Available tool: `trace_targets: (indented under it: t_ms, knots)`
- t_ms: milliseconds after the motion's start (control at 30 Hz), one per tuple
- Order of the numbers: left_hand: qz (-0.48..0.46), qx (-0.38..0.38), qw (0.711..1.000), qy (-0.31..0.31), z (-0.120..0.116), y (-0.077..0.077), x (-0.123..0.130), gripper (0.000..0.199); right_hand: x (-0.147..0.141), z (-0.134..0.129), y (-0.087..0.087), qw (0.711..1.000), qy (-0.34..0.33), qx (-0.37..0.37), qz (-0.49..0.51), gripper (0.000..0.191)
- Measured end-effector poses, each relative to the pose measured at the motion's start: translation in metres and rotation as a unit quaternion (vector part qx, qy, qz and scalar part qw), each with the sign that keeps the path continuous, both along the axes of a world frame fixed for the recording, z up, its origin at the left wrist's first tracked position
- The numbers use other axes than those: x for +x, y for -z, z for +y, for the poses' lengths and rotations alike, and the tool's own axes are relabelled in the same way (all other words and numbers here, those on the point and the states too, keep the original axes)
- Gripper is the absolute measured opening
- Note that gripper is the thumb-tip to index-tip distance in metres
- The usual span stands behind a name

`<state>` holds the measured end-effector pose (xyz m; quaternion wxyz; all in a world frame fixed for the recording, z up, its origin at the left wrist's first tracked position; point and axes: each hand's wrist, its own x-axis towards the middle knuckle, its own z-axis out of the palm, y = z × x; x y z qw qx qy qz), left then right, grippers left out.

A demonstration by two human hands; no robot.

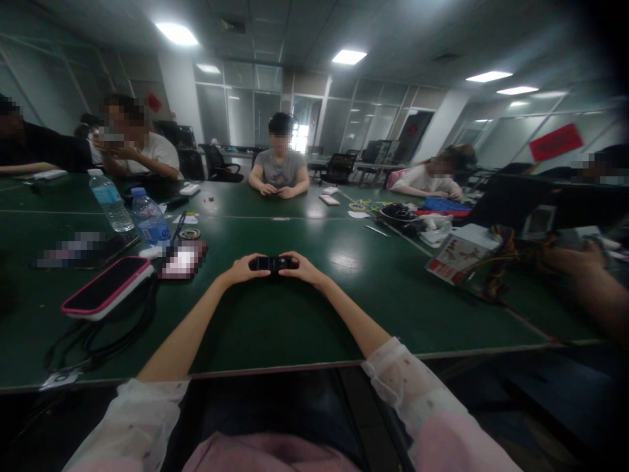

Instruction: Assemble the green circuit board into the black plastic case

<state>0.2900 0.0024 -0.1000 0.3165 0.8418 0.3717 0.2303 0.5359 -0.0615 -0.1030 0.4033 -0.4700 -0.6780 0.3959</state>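
Lying between fingers: black device

Pretty standard big office, honestly: a wide green table with a glossy top that catches the glare, black office chairs past the far edge, more desks toward the back. Far side is framed glass partitions and pale columns, plus one super bright opening (window or doorway, can't tell). Gray ceiling has flat white light panels and a vent or two. Red decoration up on the right-hand wall.
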Motion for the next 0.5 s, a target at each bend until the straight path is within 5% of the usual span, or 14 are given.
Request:
trace_targets:
  t_ms: [500]
  knots:
    - [-0.069,-0.030,0.996,0.039,0.0002,-0.0005,0.0001,0.067,0.0002,0.0011,0.0033,1.000,0.015,0.008,-0.002,0.059]
